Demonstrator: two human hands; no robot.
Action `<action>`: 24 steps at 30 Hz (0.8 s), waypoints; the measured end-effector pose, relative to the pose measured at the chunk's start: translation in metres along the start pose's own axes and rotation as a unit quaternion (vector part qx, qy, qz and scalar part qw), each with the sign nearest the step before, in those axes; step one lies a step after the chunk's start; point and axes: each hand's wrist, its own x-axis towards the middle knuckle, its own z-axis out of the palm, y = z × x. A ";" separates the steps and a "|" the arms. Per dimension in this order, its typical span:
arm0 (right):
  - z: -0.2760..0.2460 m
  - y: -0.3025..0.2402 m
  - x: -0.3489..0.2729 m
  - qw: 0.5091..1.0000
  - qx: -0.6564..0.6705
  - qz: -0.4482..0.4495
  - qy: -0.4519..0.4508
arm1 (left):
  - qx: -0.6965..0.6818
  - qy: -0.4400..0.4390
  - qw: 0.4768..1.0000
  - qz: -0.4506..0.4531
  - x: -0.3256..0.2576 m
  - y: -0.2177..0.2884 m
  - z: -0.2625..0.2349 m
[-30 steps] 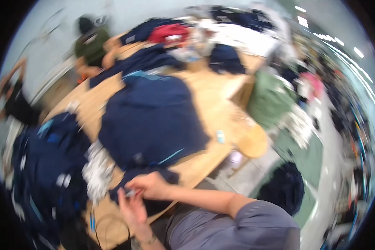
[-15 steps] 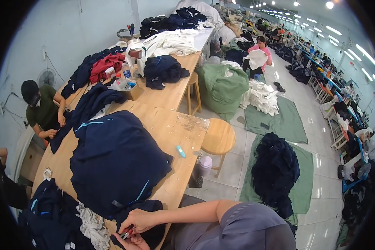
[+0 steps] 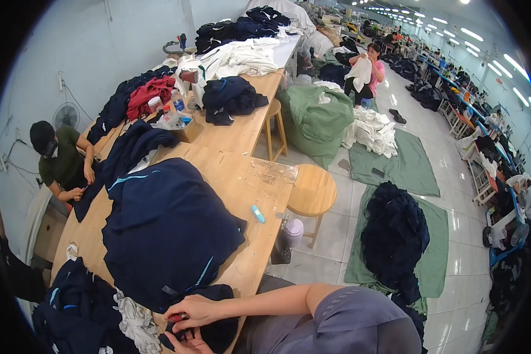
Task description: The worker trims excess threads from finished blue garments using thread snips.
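Two bare hands work at the near end of a long wooden table (image 3: 230, 177), at the bottom of the head view. The right hand (image 3: 196, 311) comes in from the right on a bare forearm, and its fingers are pinched together on a small red object (image 3: 177, 318) that is hard to make out. The left hand (image 3: 189, 344) lies just below and is cut off by the lower edge, so it is not possible to tell how its fingers stand. Both hands rest on a dark navy garment piece (image 3: 209, 330) at the near corner of the table.

Just behind them a big pile of navy garments (image 3: 171, 230) covers the middle of the table and blocks the view of the wood under it. A small teal tool (image 3: 258, 213) lies near the right edge. More navy cloth (image 3: 71, 307) and a grey-white rag (image 3: 134, 321) hang at the left near corner. Another person in a green shirt (image 3: 62, 162) sits at the left edge of the table.

Beside the right edge stands a round wooden stool (image 3: 311, 192), with a pale bottle (image 3: 294, 231) near its leg. On the tiled floor, a heap of dark clothes (image 3: 395, 236) lies on a green sheet (image 3: 433, 265). Far down the room things bend toward the rim and stay small.
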 end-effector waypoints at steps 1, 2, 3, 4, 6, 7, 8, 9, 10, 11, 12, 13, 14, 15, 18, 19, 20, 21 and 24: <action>-0.002 0.001 0.000 1.000 0.022 0.011 -0.019 | 0.028 -0.029 0.999 0.002 0.000 -0.002 -0.003; -0.005 0.001 0.001 0.998 0.043 0.021 -0.038 | 0.027 -0.029 0.999 0.005 0.000 -0.003 -0.006; -0.003 0.007 0.003 0.998 0.042 0.019 -0.040 | 0.040 -0.031 0.999 -0.001 0.000 -0.004 -0.008; 0.001 0.016 0.004 0.995 0.091 0.035 -0.010 | 0.055 -0.035 0.998 -0.010 0.000 -0.005 -0.010; 0.015 0.023 0.012 0.966 0.233 0.055 0.099 | 0.051 -0.022 0.998 -0.009 0.003 -0.006 -0.016; 0.012 0.023 0.018 0.957 0.245 0.074 0.134 | 0.046 -0.010 0.999 -0.005 0.005 -0.004 -0.018; 0.005 0.025 0.023 0.947 0.257 0.092 0.169 | 0.045 -0.009 0.999 -0.003 0.004 -0.003 -0.020; 0.002 0.024 0.023 0.957 0.229 0.084 0.155 | 0.039 -0.001 0.999 0.006 0.004 -0.003 -0.021; 0.003 0.021 0.020 0.958 0.228 0.082 0.155 | 0.033 0.006 0.999 0.014 0.004 -0.002 -0.020; 0.009 0.014 0.015 0.989 0.089 0.048 0.110 | 0.033 0.007 0.999 0.015 0.002 -0.003 -0.017; 0.013 0.007 0.011 0.997 -0.053 0.012 0.063 | 0.053 -0.014 0.998 0.018 -0.003 -0.003 -0.012; 0.006 -0.006 0.008 0.995 -0.097 0.020 -0.026 | 0.074 -0.037 0.996 0.022 -0.005 -0.003 -0.009; 0.006 -0.008 0.007 0.996 -0.084 0.020 -0.029 | 0.072 -0.038 0.996 0.023 -0.003 -0.004 -0.013; 0.010 -0.003 0.009 0.997 -0.067 0.022 -0.017 | 0.056 -0.036 0.998 0.017 0.000 -0.005 -0.021; 0.009 -0.009 0.015 0.999 -0.027 0.030 0.004 | 0.039 -0.008 0.999 0.022 -0.005 -0.003 -0.014; 0.007 -0.018 0.017 0.999 -0.001 0.037 0.014 | 0.032 0.014 0.997 0.070 -0.011 0.000 -0.012; 0.005 -0.027 0.020 0.999 -0.002 0.038 0.015 | 0.025 0.037 0.992 0.118 -0.014 0.003 -0.011; 0.003 -0.036 0.023 0.996 0.079 -0.002 0.028 | 0.128 -0.010 0.933 0.337 -0.007 -0.012 -0.029; -0.005 -0.048 0.023 0.985 0.170 -0.041 -0.008 | 0.153 0.027 0.822 0.548 0.002 -0.006 -0.029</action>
